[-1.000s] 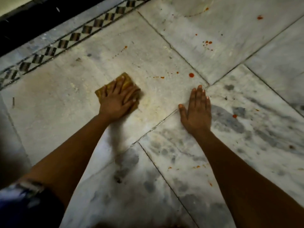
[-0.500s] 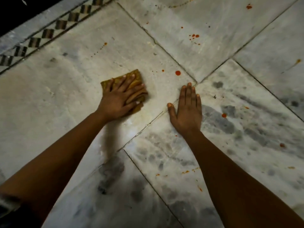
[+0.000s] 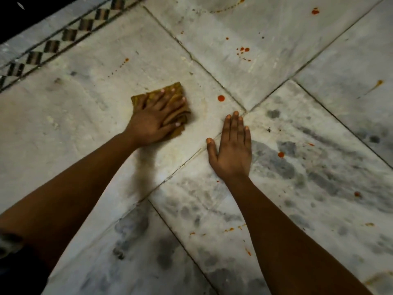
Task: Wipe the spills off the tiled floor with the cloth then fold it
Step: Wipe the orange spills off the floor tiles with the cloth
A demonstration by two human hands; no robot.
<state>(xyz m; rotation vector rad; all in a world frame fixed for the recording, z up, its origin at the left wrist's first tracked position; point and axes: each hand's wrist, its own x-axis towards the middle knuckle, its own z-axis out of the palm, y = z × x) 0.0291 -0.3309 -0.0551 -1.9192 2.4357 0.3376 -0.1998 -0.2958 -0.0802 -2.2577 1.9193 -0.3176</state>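
Crumpled mustard-yellow cloth (image 3: 164, 99) is pressed flat by left hand (image 3: 154, 122); right hand (image 3: 232, 150) is splayed flat just right of it, round red spill (image 3: 221, 98) between.

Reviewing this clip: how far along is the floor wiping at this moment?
Early to midway. In hand: the left hand presses the crumpled mustard-yellow cloth flat on the pale marble tiled floor; the right hand rests flat beside it. Left: the round red drop by the cloth, the red cluster further off, orange streaks near the right forearm, then folding.
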